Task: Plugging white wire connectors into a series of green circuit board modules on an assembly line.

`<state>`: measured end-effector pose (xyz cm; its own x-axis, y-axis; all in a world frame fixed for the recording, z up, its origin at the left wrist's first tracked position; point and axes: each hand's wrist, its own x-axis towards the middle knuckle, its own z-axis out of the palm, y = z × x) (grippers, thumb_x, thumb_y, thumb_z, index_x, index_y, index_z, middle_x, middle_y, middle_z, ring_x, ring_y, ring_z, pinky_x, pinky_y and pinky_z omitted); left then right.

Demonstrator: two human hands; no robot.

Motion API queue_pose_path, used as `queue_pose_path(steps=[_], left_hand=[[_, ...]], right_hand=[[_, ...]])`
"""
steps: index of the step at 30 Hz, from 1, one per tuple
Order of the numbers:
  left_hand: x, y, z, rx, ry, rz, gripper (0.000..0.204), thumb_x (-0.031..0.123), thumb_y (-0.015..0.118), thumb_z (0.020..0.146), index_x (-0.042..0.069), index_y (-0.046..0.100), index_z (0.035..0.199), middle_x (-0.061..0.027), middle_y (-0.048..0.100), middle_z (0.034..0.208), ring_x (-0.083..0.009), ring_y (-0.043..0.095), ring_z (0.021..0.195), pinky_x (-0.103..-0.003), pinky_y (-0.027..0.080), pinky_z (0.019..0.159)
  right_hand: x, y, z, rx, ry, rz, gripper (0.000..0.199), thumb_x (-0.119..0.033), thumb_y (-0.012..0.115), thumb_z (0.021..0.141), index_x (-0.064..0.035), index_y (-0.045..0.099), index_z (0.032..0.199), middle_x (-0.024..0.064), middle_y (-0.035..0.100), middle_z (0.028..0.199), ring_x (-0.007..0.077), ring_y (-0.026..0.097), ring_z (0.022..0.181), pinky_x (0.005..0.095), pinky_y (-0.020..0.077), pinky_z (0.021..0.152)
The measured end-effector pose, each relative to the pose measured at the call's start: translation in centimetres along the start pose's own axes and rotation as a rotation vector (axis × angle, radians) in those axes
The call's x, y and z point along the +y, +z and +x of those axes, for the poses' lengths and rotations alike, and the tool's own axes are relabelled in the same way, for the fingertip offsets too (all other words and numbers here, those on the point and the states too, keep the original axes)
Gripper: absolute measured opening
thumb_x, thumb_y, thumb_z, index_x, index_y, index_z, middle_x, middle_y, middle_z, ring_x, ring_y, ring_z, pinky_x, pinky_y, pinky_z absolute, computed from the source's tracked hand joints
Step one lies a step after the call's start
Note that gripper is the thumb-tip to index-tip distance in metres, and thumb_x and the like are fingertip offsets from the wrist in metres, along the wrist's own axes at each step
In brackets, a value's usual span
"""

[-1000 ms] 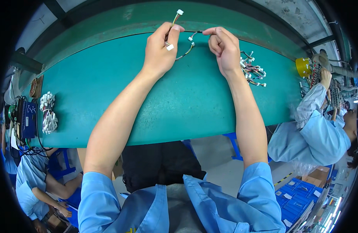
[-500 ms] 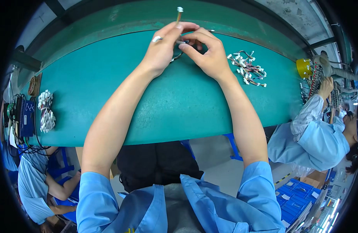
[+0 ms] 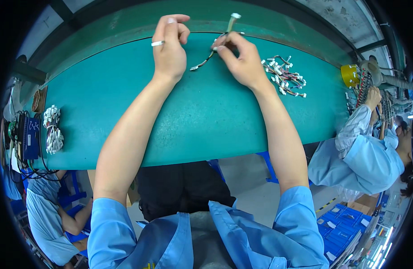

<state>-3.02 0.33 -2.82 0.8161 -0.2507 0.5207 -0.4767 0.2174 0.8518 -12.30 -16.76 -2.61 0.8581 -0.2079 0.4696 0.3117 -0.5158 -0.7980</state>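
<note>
Above the green table, my right hand [image 3: 242, 58] pinches a short wire harness [image 3: 207, 61]. One end of it, with a small connector, hangs down to the left; wires with a white connector [image 3: 235, 16] stick up past my fingers. My left hand [image 3: 169, 51] is held apart to the left, its fingers curled. A small white piece [image 3: 157, 43] shows at its outer side; whether it is gripped or worn I cannot tell. To the right of my right hand lies a loose pile of wire harnesses [image 3: 285, 76] with white connectors.
A bundle of white-ended harnesses [image 3: 53, 130] lies at the table's left end, beside a blue box [image 3: 32, 136] with black cables. At the right end are a yellow roll [image 3: 350, 76] and a co-worker [image 3: 359, 157]. Another person [image 3: 49, 210] sits at lower left.
My hands have come apart: the left moved left, away from the harness. My right hand keeps the harness, whose upright connector has shifted right.
</note>
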Motion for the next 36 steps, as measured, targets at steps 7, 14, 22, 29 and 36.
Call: queue_pose_path(steps=[7, 14, 22, 29, 36], left_hand=[[0.7, 0.4, 0.0, 0.125, -0.152, -0.177, 0.023, 0.015, 0.048, 0.105, 0.001, 0.065, 0.102, 0.0007, 0.048, 0.067, -0.0085, 0.040, 0.064, -0.025, 0.036, 0.062], [0.0, 0.0, -0.1, 0.106, -0.175, -0.251, 0.015, 0.011, 0.056, 0.100, 0.000, 0.066, 0.099, 0.0018, 0.045, 0.066, -0.0065, 0.037, 0.062, -0.023, 0.032, 0.057], [0.1, -0.1, -0.4, 0.014, -0.169, -0.113, 0.012, 0.013, 0.060, 0.096, 0.004, 0.068, 0.094, 0.0040, 0.053, 0.065, -0.0065, 0.043, 0.059, -0.024, 0.037, 0.056], [1.1, 0.2, -1.2, -0.149, -0.035, 0.251, 0.013, 0.016, 0.062, 0.096, 0.004, 0.069, 0.095, -0.0015, 0.062, 0.066, -0.0116, 0.052, 0.056, -0.027, 0.044, 0.057], [2.2, 0.8, -2.3, -0.543, 0.327, 0.952, 0.017, 0.019, 0.067, 0.090, 0.005, 0.071, 0.098, -0.0089, 0.072, 0.076, -0.0261, 0.064, 0.063, -0.035, 0.054, 0.066]], right_hand=[[-0.6, -0.6, -0.3, -0.118, -0.144, -0.334, 0.011, -0.013, 0.064, 0.088, -0.0062, 0.068, 0.096, 0.0066, 0.072, 0.082, 0.0249, 0.061, 0.068, 0.0341, 0.0470, 0.064], [-0.6, -2.2, -0.2, -0.054, -0.108, -0.434, 0.010, -0.014, 0.063, 0.088, -0.0078, 0.067, 0.094, 0.0070, 0.072, 0.082, 0.0301, 0.062, 0.067, 0.0379, 0.0472, 0.065], [0.4, -2.9, 0.1, 0.115, -0.080, -0.436, 0.011, -0.013, 0.062, 0.092, -0.0032, 0.066, 0.095, 0.0069, 0.069, 0.082, 0.0217, 0.062, 0.072, 0.0319, 0.0465, 0.066], [1.4, -4.1, 1.1, 0.392, -0.010, -0.010, 0.010, -0.012, 0.060, 0.093, -0.0024, 0.064, 0.092, 0.0058, 0.067, 0.078, 0.0160, 0.057, 0.066, 0.0302, 0.0439, 0.062], [0.3, -3.6, 1.2, 0.555, 0.043, 0.182, 0.011, -0.009, 0.057, 0.096, -0.0006, 0.064, 0.091, 0.0063, 0.065, 0.076, 0.0119, 0.054, 0.063, 0.0251, 0.0421, 0.059]])
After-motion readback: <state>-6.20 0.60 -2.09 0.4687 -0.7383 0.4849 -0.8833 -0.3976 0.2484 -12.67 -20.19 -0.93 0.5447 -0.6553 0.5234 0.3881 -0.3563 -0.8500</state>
